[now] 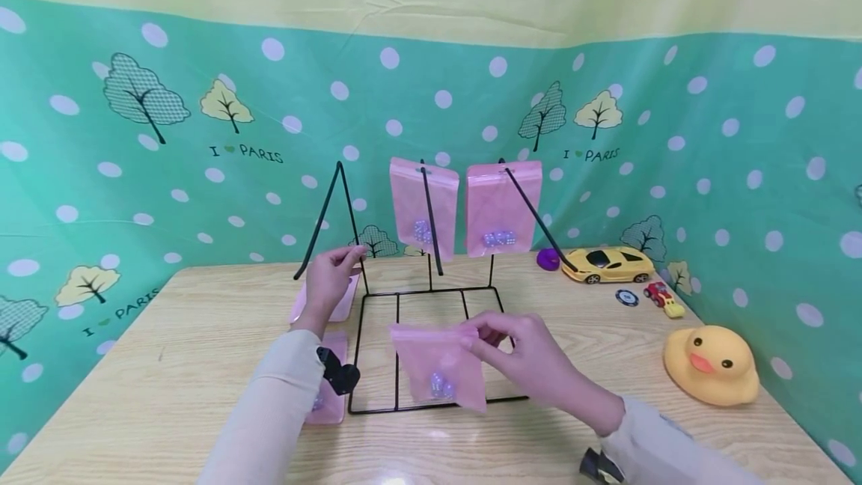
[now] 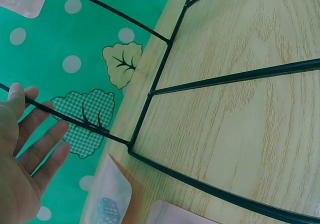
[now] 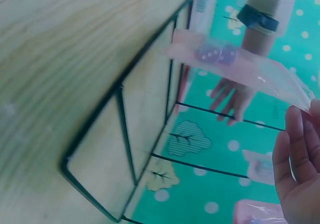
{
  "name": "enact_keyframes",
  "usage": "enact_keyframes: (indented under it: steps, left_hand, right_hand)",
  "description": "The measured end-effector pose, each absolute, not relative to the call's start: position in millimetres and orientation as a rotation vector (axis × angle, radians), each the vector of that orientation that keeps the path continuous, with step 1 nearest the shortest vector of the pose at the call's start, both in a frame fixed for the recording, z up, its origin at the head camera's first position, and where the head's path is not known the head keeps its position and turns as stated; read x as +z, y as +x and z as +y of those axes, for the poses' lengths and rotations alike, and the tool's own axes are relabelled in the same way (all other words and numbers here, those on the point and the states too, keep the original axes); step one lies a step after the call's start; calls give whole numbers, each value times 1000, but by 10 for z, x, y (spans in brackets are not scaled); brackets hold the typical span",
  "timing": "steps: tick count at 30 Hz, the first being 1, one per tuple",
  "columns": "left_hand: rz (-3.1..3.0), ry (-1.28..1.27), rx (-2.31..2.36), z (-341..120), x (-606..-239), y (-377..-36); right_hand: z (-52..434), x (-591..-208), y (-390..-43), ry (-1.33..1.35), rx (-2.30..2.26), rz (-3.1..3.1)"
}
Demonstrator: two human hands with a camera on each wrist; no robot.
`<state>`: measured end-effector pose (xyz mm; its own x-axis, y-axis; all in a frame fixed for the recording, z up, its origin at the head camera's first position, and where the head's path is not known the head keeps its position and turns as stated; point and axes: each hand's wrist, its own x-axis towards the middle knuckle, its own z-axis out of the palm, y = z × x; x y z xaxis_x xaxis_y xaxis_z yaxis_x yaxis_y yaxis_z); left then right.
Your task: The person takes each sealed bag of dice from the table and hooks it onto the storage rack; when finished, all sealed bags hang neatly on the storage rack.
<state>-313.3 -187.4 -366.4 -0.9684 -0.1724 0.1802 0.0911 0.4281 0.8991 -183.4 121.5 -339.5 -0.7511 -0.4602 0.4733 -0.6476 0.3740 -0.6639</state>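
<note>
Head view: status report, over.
Left hand pinching rack's left upright. Right hand pinching pink bag of dice. Left hook bare. Left arm partly hiding two bags on table.

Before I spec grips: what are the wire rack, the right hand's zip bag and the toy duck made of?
Wire rack: likely metal, black-coated; slim, straight dark rods.
Zip bag in the right hand: thin, translucent pink plastic film; the dice show through.
Toy duck: probably vinyl or rubber; smooth, rounded, soft sheen, but look alone can't confirm.
</note>
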Motion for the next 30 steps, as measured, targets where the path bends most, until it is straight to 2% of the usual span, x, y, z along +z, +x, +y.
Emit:
enact_keyframes:
  steps: [30]
  left_hand:
    - [-2426, 91, -1564, -1843, -3666, -3130]
  right_hand:
    - [1139, -2904, -1629, 1017, 1412, -1877]
